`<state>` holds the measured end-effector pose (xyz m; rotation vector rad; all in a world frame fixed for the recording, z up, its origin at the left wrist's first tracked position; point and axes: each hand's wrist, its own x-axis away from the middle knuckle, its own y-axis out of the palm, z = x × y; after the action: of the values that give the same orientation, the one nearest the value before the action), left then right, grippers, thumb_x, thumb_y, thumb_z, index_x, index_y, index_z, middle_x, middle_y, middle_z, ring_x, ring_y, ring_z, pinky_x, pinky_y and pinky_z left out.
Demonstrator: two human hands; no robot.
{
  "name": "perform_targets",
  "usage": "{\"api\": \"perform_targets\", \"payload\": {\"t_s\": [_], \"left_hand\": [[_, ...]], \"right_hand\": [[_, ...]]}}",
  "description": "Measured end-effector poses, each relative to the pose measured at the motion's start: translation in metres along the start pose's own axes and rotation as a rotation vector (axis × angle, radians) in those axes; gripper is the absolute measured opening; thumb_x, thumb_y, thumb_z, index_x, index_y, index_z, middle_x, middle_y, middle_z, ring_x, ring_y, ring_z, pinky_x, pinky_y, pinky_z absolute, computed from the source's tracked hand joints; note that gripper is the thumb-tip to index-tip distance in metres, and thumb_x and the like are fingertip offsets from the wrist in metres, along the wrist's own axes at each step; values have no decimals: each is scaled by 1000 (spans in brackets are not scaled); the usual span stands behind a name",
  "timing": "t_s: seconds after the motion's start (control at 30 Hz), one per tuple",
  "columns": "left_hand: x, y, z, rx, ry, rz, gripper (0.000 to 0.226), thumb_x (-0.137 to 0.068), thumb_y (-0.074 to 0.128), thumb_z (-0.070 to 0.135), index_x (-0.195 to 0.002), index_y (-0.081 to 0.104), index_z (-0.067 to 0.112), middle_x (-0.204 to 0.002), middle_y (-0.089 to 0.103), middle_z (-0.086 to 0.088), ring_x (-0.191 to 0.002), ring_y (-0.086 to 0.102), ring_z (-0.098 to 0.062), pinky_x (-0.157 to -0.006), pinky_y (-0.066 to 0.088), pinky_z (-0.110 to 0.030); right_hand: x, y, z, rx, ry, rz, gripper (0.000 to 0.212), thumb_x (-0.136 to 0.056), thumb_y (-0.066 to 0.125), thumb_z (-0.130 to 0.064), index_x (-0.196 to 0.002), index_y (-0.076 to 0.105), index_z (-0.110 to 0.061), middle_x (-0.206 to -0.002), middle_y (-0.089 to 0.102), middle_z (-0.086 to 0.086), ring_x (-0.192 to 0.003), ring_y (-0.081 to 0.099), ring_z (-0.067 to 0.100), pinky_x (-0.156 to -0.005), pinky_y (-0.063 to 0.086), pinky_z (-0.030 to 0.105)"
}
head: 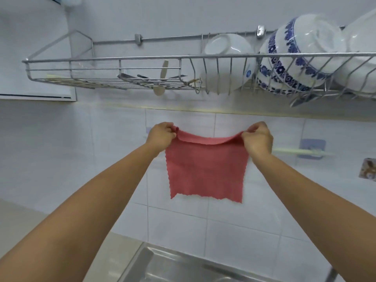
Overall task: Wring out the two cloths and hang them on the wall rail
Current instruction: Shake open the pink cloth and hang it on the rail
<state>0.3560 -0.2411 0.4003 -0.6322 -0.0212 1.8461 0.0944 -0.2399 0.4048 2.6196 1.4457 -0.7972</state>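
So both arms are reaching out toward the white tiled wall (183,224), and the square pinkish-red cloth with the zigzag-cut edges (205,171) is hanging spread out flat between the two hands. The left hand (161,135) is pinching the top left corner, fingers closed tight on the fabric, and the right hand (257,137) is doing the same on the top right corner. The top edge is sagging a little between them and folding over toward the camera, while the rest is dangling straight down in front of the tiles.

The pale green wall rail on its blue stick-on bracket (305,152) is sitting off to the right, partly hidden behind the right hand. Can't tell whether the cloth is touching the rail or just hanging in front of it, and I'm only seeing one cloth here.

Up above, a long stainless wire dish rack (126,58) is hanging on the wall. Its left part is holding some utensils including a pale spoon (161,78), and the right part is carrying a plain white bowl (227,58) plus white bowls with blue floral patterns (301,55), all tipped on their sides. Down at the bottom, the edge of a stainless steel sink (162,265) is poking into view.
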Motion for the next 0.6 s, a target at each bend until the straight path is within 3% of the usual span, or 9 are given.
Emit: {"api": "perform_targets", "payload": {"t_s": [0.07, 0.13, 0.23, 0.33, 0.43, 0.6], "left_hand": [[-7, 7, -11, -200, 72, 10, 45, -93, 48, 5, -138, 48, 11, -128, 63, -4, -117, 58, -20, -90, 43, -20], [-14, 10, -22, -377, 136, 56, 47, -95, 41, 8, -140, 44, 18, -123, 65, -5, -109, 62, -24, -88, 50, -29], [-19, 13, -32, -597, 251, 120, 43, -96, 41, 14, -138, 37, 18, -101, 71, -11, -87, 66, -32, -71, 55, -40], [-22, 17, -39, -757, 428, 202, 29, -97, 45, 22, -121, 44, 6, -82, 71, -15, -72, 65, -36, -60, 45, -35], [-27, 19, -48, -896, 589, 211, 31, -99, 38, 33, -106, 54, 7, -82, 70, -14, -73, 64, -34, -70, 44, -38], [-28, 19, -50, -964, 560, 142, 51, -95, 20, 52, -112, 49, 14, -93, 66, -7, -82, 64, -29, -83, 43, -43]], "right_hand": [[3, 6, 7, 126, -137, -9, 15, -87, 55, -14, -101, 53, -11, -91, 61, 6, -78, 58, 26, -66, 49, 33], [6, 11, 12, 302, -281, -12, 17, -89, 53, -20, -105, 48, -15, -91, 61, 2, -77, 59, 27, -66, 52, 37], [8, 18, 23, 532, -501, -11, 22, -94, 50, -25, -110, 41, -14, -85, 60, 2, -67, 56, 26, -55, 45, 33], [6, 20, 34, 652, -631, 49, 26, -97, 46, -30, -108, 45, -8, -88, 60, 8, -64, 51, 26, -53, 36, 31], [0, 22, 37, 725, -621, 40, 31, -100, 41, -35, -100, 56, -8, -94, 60, 9, -68, 47, 23, -60, 36, 33], [3, 22, 39, 798, -671, 21, 47, -101, 27, -41, -97, 61, -10, -82, 65, 9, -74, 58, 29, -77, 41, 40]]}}
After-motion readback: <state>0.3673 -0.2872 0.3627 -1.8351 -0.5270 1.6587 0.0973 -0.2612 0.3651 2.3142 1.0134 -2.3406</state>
